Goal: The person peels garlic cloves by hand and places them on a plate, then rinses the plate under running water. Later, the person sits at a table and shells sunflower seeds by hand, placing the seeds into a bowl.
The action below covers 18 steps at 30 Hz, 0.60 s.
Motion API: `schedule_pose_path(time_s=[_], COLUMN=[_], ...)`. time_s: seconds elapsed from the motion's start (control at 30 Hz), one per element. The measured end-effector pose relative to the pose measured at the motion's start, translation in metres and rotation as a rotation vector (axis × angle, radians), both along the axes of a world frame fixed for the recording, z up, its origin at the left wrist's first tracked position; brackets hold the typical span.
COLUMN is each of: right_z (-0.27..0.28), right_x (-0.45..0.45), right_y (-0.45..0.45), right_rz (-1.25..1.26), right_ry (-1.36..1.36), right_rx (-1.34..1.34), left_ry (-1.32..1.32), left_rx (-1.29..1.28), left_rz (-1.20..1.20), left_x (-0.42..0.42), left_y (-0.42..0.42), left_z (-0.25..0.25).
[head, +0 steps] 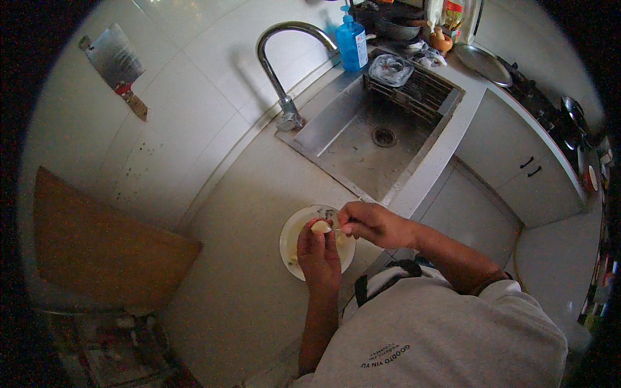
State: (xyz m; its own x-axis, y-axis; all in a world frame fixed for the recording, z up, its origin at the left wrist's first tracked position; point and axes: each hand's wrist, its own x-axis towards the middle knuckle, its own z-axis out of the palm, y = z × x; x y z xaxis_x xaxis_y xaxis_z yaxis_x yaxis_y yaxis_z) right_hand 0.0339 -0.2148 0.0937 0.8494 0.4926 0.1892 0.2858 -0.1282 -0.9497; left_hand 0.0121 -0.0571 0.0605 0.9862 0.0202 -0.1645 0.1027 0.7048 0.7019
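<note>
Over a white plate [287, 232] on the counter, my left hand [320, 264] grips a small, pale, rounded piece of food [319, 226] in its fingertips. From the right, my right hand [373, 225] pinches a thin metal utensil [335, 229]. Its tip meets the side of the pale piece, and the fingers hide most of the tool, so its exact kind is unclear. Pale yellowish pieces and some dark bits lie on the plate, partly covered by my hands.
A steel sink [359, 160] with a curved faucet [264, 53] lies ahead. Beside it stands a blue pump bottle [350, 46]. A cleaver [116, 60] hangs on the tiled wall, above a wooden board [106, 242]. A stove [543, 97] is at the far right.
</note>
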Motion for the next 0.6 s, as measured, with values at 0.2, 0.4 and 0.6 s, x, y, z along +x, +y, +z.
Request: schedule_pose_path(time_s=[0.2,0.4,0.6], right_z=[0.016,-0.017,0.016], right_x=[0.015,0.054,0.017], right_y=[-0.032,-0.054,-0.007], right_rz=[0.153,-0.751,0.005], right_ry=[0.379,-0.661,-0.328], right_rx=[0.282,-0.643,0.001], left_ry=[-0.016,-0.119,0.048], left_rx=[-0.096,0.288,-0.005], left_rz=[0.052,-0.04,-0.127], left_x=[0.002,0.004,0.003], left_y=[0.002,-0.002,-0.003], left_z=[0.005,-0.004,0.004])
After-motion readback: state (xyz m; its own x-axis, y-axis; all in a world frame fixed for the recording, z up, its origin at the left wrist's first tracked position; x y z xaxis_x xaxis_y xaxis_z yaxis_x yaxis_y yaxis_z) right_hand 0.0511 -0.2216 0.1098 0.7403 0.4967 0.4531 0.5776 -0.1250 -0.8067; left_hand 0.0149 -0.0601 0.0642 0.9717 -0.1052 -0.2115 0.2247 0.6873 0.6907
